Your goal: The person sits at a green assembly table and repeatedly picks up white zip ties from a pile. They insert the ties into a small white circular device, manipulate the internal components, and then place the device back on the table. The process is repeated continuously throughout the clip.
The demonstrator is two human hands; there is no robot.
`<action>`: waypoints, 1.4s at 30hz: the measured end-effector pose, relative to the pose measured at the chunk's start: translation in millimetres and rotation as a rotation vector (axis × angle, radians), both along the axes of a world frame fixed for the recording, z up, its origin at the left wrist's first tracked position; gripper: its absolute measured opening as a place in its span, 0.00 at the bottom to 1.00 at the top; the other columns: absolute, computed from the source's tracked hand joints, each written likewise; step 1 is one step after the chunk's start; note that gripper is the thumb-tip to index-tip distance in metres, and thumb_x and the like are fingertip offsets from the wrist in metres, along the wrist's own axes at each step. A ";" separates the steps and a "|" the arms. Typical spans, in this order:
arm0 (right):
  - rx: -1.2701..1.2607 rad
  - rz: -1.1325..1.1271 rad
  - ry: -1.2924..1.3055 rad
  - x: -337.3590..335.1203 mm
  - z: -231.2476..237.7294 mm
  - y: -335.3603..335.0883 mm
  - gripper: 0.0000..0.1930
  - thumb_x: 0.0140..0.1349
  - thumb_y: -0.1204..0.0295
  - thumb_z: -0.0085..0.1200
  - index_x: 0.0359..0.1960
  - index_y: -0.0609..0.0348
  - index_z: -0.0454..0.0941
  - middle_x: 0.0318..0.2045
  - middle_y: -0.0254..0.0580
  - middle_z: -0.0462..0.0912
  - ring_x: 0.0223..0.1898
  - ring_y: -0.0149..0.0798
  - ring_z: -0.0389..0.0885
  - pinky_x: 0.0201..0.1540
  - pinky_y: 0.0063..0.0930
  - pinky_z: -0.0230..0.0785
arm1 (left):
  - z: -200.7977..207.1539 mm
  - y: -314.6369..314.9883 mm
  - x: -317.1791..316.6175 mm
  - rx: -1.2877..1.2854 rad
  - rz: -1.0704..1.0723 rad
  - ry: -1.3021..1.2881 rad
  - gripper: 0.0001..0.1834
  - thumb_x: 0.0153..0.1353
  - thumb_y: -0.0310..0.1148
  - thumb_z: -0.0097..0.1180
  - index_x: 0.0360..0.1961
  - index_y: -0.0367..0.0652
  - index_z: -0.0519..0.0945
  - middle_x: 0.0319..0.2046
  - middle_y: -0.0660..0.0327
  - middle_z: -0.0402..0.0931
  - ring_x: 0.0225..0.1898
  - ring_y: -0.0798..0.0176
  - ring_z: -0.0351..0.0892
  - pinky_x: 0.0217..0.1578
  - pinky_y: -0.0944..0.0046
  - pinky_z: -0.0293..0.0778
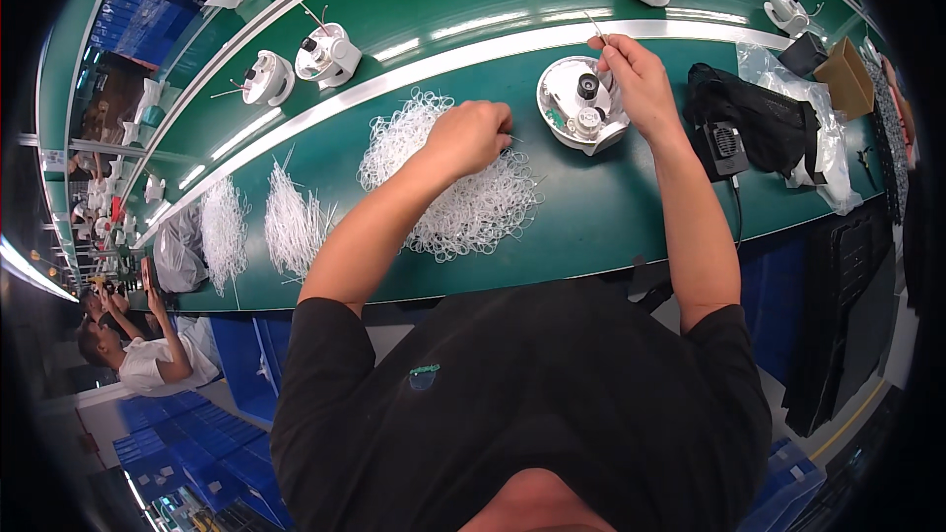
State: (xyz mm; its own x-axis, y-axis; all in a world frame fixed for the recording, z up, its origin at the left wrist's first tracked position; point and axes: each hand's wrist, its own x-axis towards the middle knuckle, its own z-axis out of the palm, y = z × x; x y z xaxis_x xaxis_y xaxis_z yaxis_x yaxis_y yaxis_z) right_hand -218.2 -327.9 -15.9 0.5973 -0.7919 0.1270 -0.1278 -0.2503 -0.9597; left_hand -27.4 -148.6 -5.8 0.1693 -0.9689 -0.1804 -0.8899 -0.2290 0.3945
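The right hand (639, 74) pinches a thin white wire (598, 30) just above a round white part (581, 103) on the green desk (611, 207). The left hand (471, 135) is closed in a fist on a big pile of white loops (463, 207), beside the part

Long green bench (591, 217), blue crates (158, 443)
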 end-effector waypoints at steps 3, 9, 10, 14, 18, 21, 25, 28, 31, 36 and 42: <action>-0.009 0.010 0.009 -1.4 5.0 2.0 0.14 0.71 0.69 0.46 0.49 0.64 0.81 0.28 0.28 0.76 0.35 0.24 0.72 0.42 0.20 0.65 | -11.0 -2.9 -1.4 -0.020 -0.059 -0.132 0.07 0.56 0.30 0.64 0.35 0.40 0.82 0.35 0.52 0.82 0.39 0.45 0.82 0.39 0.49 0.76; -0.038 0.035 0.013 -4.1 1.7 0.2 0.14 0.70 0.68 0.47 0.48 0.64 0.81 0.28 0.34 0.80 0.31 0.27 0.75 0.37 0.24 0.67 | -14.5 -10.3 3.7 -0.055 -0.098 -0.056 0.07 0.57 0.29 0.62 0.37 0.41 0.84 0.34 0.52 0.83 0.37 0.50 0.83 0.38 0.52 0.77; -0.053 0.042 0.006 -4.5 0.5 -0.5 0.15 0.70 0.67 0.48 0.48 0.64 0.81 0.28 0.36 0.82 0.30 0.28 0.76 0.35 0.26 0.68 | -15.5 -10.5 7.8 -0.111 -0.097 0.001 0.07 0.58 0.28 0.62 0.38 0.40 0.84 0.34 0.52 0.83 0.36 0.52 0.84 0.37 0.54 0.78; -0.112 0.097 -0.002 -3.4 6.5 5.5 0.12 0.70 0.70 0.50 0.47 0.65 0.80 0.34 0.35 0.84 0.36 0.27 0.79 0.42 0.23 0.71 | 13.8 -15.9 11.3 -0.059 0.194 0.486 0.09 0.65 0.27 0.58 0.42 0.33 0.82 0.33 0.54 0.83 0.31 0.64 0.84 0.31 0.64 0.80; -0.167 0.144 0.048 -0.9 15.2 7.8 0.11 0.69 0.71 0.51 0.46 0.66 0.81 0.38 0.40 0.87 0.39 0.30 0.82 0.43 0.26 0.74 | 19.2 -22.4 19.1 -0.232 0.293 0.828 0.10 0.70 0.29 0.53 0.45 0.30 0.78 0.33 0.54 0.83 0.31 0.65 0.85 0.29 0.69 0.81; -0.118 0.182 0.066 1.2 17.8 5.5 0.11 0.68 0.71 0.53 0.44 0.66 0.82 0.37 0.41 0.87 0.38 0.31 0.83 0.43 0.26 0.73 | 24.1 -30.2 18.1 -0.331 0.315 0.956 0.09 0.69 0.30 0.56 0.41 0.33 0.79 0.32 0.56 0.83 0.27 0.69 0.81 0.24 0.72 0.77; -0.161 0.208 0.045 5.3 17.5 2.3 0.11 0.66 0.70 0.53 0.43 0.63 0.83 0.34 0.43 0.87 0.35 0.35 0.83 0.41 0.28 0.74 | 17.3 -45.7 22.3 -0.445 0.348 1.044 0.07 0.67 0.28 0.59 0.41 0.34 0.81 0.29 0.62 0.79 0.22 0.72 0.70 0.23 0.73 0.69; -0.175 0.198 0.029 8.5 15.5 0.9 0.11 0.66 0.69 0.53 0.42 0.61 0.83 0.32 0.45 0.86 0.33 0.39 0.85 0.39 0.31 0.74 | 16.9 -56.0 14.5 -0.517 0.405 1.390 0.08 0.66 0.27 0.60 0.43 0.34 0.81 0.32 0.61 0.79 0.25 0.72 0.74 0.25 0.72 0.72; -0.151 0.201 0.032 10.1 15.3 -1.0 0.11 0.66 0.69 0.53 0.43 0.61 0.83 0.30 0.44 0.86 0.33 0.38 0.85 0.39 0.30 0.74 | 12.9 -65.5 15.0 -0.523 0.380 1.543 0.09 0.66 0.27 0.59 0.46 0.34 0.80 0.36 0.57 0.81 0.31 0.69 0.80 0.32 0.70 0.81; -0.129 0.204 0.018 12.3 12.2 -0.9 0.11 0.66 0.69 0.53 0.43 0.60 0.83 0.29 0.42 0.86 0.32 0.37 0.85 0.38 0.31 0.74 | 12.0 -72.3 4.0 -0.482 0.392 1.628 0.10 0.68 0.27 0.57 0.47 0.33 0.79 0.36 0.56 0.82 0.32 0.67 0.83 0.33 0.69 0.83; -0.153 0.193 0.033 12.9 12.1 -0.5 0.11 0.65 0.69 0.53 0.43 0.59 0.83 0.29 0.44 0.86 0.31 0.40 0.85 0.37 0.33 0.74 | 3.9 -78.1 -3.4 -0.376 0.309 1.495 0.09 0.68 0.28 0.58 0.46 0.35 0.80 0.34 0.59 0.82 0.30 0.70 0.81 0.29 0.72 0.79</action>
State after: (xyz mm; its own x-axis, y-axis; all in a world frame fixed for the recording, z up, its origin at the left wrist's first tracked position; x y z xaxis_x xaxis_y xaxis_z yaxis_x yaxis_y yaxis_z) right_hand -205.3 -328.4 -3.8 0.7416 -0.6355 0.2150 -0.0940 -0.4157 -0.9046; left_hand -30.9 -226.7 -1.9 0.2577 -0.9581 -0.1251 0.4036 -0.0109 0.9149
